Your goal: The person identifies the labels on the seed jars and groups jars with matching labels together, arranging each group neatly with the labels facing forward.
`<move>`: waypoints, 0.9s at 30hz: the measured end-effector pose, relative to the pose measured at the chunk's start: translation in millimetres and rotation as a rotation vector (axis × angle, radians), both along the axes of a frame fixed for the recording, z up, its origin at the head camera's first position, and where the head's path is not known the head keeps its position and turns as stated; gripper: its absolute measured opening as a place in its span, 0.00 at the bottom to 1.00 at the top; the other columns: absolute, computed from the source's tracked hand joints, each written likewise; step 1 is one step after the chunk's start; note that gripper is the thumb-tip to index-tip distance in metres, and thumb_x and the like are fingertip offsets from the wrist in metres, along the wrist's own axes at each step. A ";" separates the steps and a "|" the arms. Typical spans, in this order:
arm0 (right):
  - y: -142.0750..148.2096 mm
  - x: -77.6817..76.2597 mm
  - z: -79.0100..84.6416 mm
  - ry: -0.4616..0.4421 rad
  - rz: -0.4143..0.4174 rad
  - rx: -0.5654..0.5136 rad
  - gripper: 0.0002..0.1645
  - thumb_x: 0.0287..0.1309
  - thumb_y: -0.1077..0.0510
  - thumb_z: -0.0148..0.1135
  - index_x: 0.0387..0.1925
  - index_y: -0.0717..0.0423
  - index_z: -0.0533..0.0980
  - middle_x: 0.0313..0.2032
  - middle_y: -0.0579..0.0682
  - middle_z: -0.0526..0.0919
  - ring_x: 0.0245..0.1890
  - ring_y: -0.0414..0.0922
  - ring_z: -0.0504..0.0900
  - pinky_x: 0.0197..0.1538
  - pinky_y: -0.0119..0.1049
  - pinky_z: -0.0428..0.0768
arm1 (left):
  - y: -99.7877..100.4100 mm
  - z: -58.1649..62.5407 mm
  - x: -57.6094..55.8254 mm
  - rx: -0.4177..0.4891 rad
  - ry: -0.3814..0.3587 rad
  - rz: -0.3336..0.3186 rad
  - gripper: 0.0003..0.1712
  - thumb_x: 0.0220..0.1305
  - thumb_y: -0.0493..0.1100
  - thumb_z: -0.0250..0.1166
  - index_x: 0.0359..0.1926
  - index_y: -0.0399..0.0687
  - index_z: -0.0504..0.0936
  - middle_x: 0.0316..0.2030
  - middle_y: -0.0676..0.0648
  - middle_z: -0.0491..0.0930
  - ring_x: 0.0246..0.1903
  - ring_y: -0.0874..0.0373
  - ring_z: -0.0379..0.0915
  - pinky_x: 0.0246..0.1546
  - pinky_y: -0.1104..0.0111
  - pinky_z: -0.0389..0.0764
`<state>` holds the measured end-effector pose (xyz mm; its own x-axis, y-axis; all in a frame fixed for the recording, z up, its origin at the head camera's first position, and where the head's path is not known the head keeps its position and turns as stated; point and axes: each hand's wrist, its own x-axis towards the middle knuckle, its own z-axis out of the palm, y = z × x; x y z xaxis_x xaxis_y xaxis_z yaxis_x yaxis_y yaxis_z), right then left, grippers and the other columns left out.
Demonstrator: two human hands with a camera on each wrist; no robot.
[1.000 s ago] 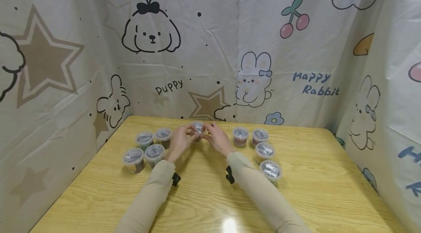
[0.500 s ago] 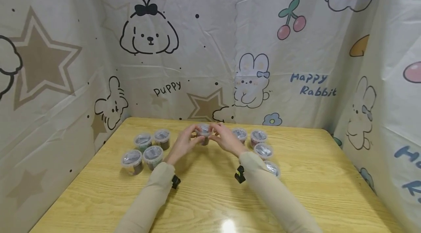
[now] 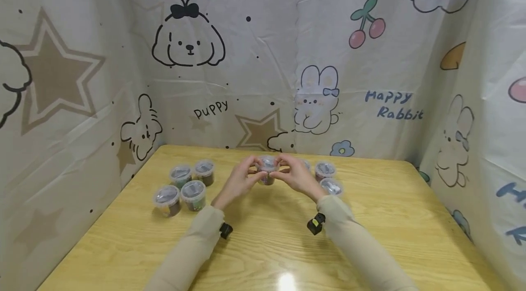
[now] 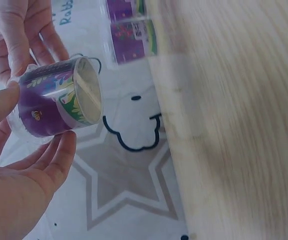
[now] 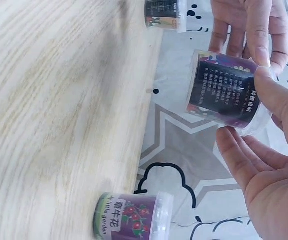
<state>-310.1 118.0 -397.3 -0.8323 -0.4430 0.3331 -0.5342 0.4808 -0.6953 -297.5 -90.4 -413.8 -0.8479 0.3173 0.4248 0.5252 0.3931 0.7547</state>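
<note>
Both hands hold one lidded clear plastic cup [image 3: 268, 177] near the far middle of the table. Its wrap is purple, with a bee and leaves in the left wrist view and a black panel of white writing [image 5: 226, 90] in the right wrist view. My left hand [image 3: 241, 180] pinches the lid end from the left between thumb and fingers. From the right, my right hand [image 3: 297, 177] grips the same end. The cup's see-through base [image 4: 87, 90] shows in the left wrist view, apart from the table.
Several similar lidded cups [image 3: 193, 194] stand grouped at the left of the wooden table [image 3: 255, 245]. More stand at the right, including one cup [image 3: 325, 170] at the back, partly hidden by my right hand and arm. A printed cloth [image 3: 246, 53] hangs behind the table.
Both hands have moved right with the cup between them, closer to the right-hand group. My right forearm now covers the front cup of that group.
</note>
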 end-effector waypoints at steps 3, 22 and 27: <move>0.5 4.9 2.3 -0.017 -0.030 -0.005 0.12 0.57 0.54 0.70 0.36 0.50 0.74 0.45 0.51 0.82 0.53 0.54 0.83 0.51 0.40 0.85 | 1.9 2.2 8.5 0.069 -0.045 0.006 0.13 0.64 0.39 0.66 0.48 0.42 0.75 0.52 0.40 0.78 0.57 0.44 0.75 0.56 0.54 0.81; 16.1 6.2 14.1 -0.173 -0.101 -0.239 0.14 0.58 0.52 0.70 0.40 0.51 0.75 0.58 0.55 0.79 0.57 0.56 0.80 0.60 0.51 0.79 | 2.2 -5.8 4.3 0.248 -0.363 0.014 0.32 0.65 0.49 0.67 0.65 0.42 0.71 0.58 0.39 0.78 0.57 0.46 0.76 0.59 0.56 0.79; 18.4 5.4 15.5 -0.219 -0.091 -0.274 0.13 0.60 0.55 0.68 0.41 0.54 0.74 0.59 0.56 0.79 0.58 0.55 0.80 0.62 0.49 0.78 | 2.5 -5.5 3.1 0.283 -0.399 -0.035 0.32 0.64 0.49 0.68 0.65 0.40 0.72 0.54 0.39 0.80 0.54 0.49 0.79 0.58 0.54 0.79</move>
<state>-304.7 136.4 -381.8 -0.9291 -0.2829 0.2383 -0.3216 0.2996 -0.8982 -294.4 -87.9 -419.4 -0.9530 0.2674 0.1427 0.1827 0.1312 0.9744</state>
